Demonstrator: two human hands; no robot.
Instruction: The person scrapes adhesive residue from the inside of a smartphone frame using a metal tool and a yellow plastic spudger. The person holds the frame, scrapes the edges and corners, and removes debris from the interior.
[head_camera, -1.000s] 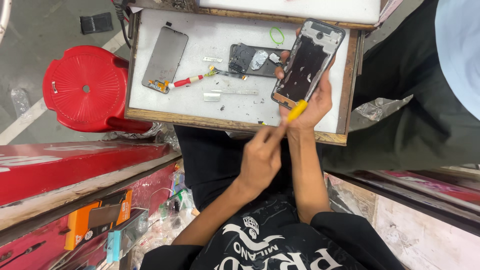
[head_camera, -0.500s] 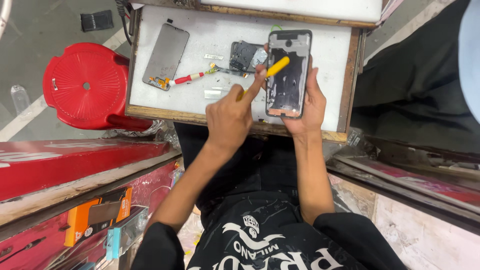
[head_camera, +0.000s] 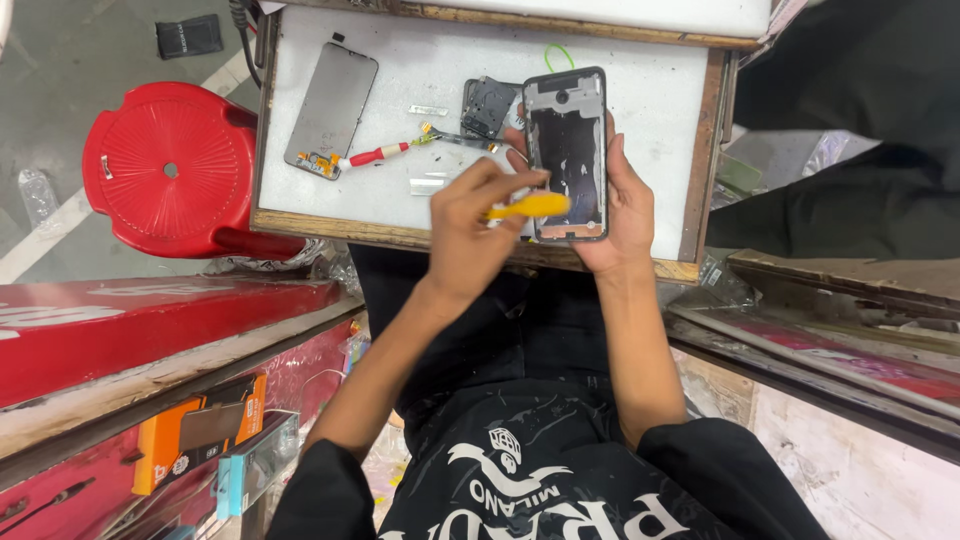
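- While I look down from the head camera, the biggest thing I see is the white work tray with a worn wooden frame (head_camera: 300, 215), resting across the lap of a person seated in a black printed shirt.
- To its left, I see a round red plastic stool (head_camera: 170, 170) standing on the grey floor, just beside the tray's frame.
- On the tray's right half, I see the opened black smartphone body with its back cover off (head_camera: 566, 150), held upright in view above the white surface near the tray's front edge.
- My right hand (head_camera: 622, 215) cradles that phone body from underneath, fingers wrapped up both long edges, so it is clenched around the phone.
- My left hand (head_camera: 470, 235) is closed around a yellow-handled screwdriver (head_camera: 530, 207), whose handle lies across the phone's lower part; its tip is hidden from me.
- On the tray's left half, I see a flat grey phone screen panel (head_camera: 332, 105) lying face down, well apart from both hands.
- Just beside its lower corner lies a red-handled screwdriver (head_camera: 378, 155), pointing toward the phone.
- Near the phone's upper left, I see a small dark inner phone part (head_camera: 488, 105) lying flat.
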